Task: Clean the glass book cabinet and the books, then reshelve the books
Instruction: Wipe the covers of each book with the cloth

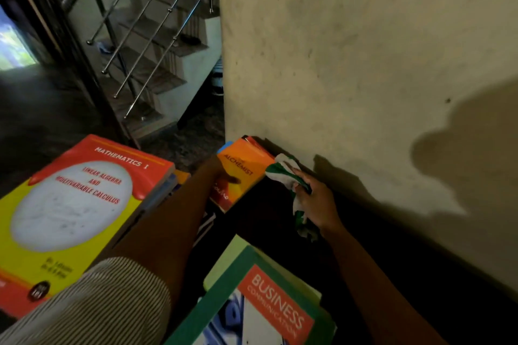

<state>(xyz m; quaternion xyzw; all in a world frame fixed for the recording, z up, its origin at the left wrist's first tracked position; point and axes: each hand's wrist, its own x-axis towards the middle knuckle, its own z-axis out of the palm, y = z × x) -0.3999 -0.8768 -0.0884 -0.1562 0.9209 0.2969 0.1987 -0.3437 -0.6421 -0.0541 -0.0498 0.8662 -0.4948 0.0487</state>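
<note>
We are dusting the dark surface (266, 221), our right hand (314, 204) clutching the cloth (280, 169), our left hand (221, 176) seemingly pinching the orange book (246, 168), which should be lifted clear next.

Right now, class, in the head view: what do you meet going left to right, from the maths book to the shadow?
Maths book → Alchemist → cloth → right hand → wall shadow. Left out: the left hand, which overlaps Alchemist, and the Business book, which spans several.
</note>
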